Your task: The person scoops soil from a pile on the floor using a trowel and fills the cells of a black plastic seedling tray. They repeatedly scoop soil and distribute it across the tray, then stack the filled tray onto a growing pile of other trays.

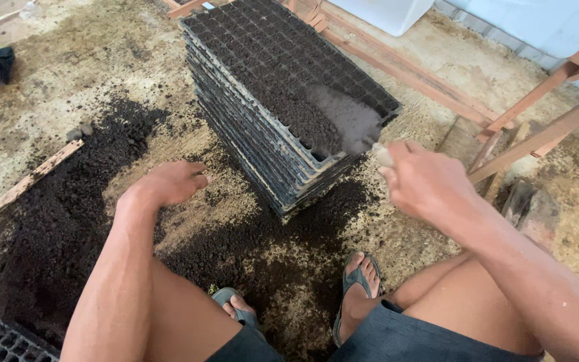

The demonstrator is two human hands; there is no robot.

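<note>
We see the right hand (427, 181), right of centre, closed around a pale handle whose blurred grey blade (351, 121) lies over the near corner of the top seed tray (263, 60). The left hand (169, 182), left of centre, hangs loosely open with nothing in it, just beside the stack of black trays (256, 144) in the upper middle. Dark soil (61, 201) spreads over the floor at left and below the stack, reaching our sandalled feet (356, 281).

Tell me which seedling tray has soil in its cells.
The top tray of the stack, below the right hand. The separate tray at bottom left shows empty cells.
</note>
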